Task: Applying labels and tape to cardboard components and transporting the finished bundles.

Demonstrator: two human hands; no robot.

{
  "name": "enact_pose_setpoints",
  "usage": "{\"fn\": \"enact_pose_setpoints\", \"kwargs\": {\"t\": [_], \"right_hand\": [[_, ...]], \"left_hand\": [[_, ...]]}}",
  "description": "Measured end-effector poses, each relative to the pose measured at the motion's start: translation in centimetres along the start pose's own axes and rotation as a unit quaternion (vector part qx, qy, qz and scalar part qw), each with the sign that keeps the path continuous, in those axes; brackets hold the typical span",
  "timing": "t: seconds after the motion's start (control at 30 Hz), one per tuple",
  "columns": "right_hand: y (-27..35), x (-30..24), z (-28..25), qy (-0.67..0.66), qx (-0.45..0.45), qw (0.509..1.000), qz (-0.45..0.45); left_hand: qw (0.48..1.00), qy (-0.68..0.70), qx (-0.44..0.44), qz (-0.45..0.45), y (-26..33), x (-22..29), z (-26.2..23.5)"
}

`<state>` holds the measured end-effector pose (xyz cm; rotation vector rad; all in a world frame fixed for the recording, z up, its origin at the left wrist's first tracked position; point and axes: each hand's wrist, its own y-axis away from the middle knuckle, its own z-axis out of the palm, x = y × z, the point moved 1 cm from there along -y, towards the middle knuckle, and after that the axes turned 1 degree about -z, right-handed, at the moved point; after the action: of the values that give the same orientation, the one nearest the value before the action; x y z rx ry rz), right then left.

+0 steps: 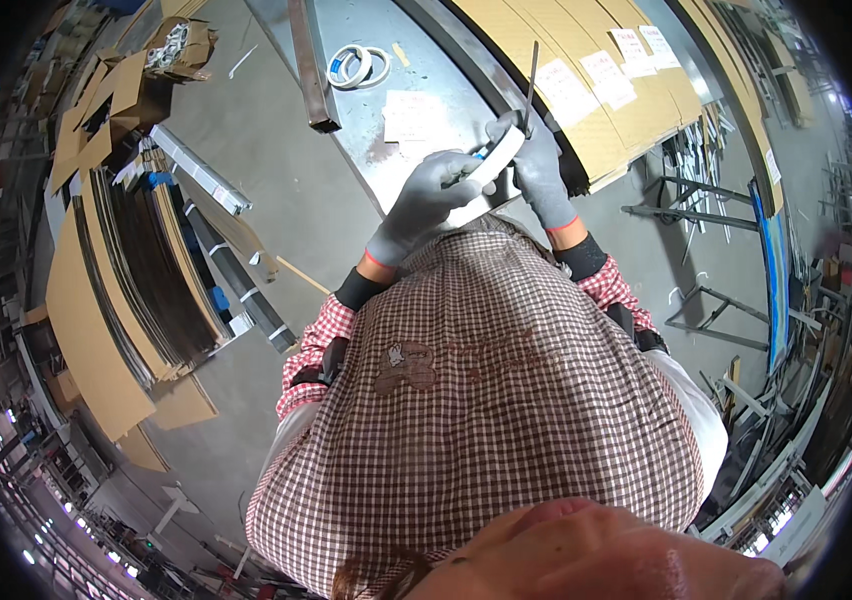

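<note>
My left hand (433, 193), in a grey glove, is closed around a white curved band (495, 163) that looks like a roll of tape seen from the side. My right hand (539, 172), gloved the same way, is closed at the band's far end. From its fingers a thin dark strip (533, 75) sticks up and away; I cannot make out whether it is a blade or a bar. Both hands are in front of my checked apron, above the near edge of the metal table (366, 135). On that table lie two white tape rolls (358, 67), partly overlapping, and a white paper sheet (414, 116).
A rusty square tube (308, 65) lies along the table's left side. Flat cardboard (566, 50) with white paper labels is stacked at the right. Leftward on the floor stand upright cardboard sheets (96, 270) and an opened carton (126, 105). Metal stands (711, 200) are at the right.
</note>
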<state>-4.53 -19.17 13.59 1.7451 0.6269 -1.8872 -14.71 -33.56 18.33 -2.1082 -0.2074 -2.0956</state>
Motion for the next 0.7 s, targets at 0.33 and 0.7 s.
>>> {"fn": "enact_pose_setpoints", "kwargs": {"t": [0.33,0.7], "right_hand": [[2.4,-0.1,1.3,-0.118,-0.093,0.964,0.218],[4.0,3.6,1.4,-0.504,-0.184,0.775,0.335]], "left_hand": [[0.990,0.122,-0.041,-0.056,-0.5,-0.6,0.1],[0.958,0.261,0.005,-0.118,0.0,0.0,0.4]]}}
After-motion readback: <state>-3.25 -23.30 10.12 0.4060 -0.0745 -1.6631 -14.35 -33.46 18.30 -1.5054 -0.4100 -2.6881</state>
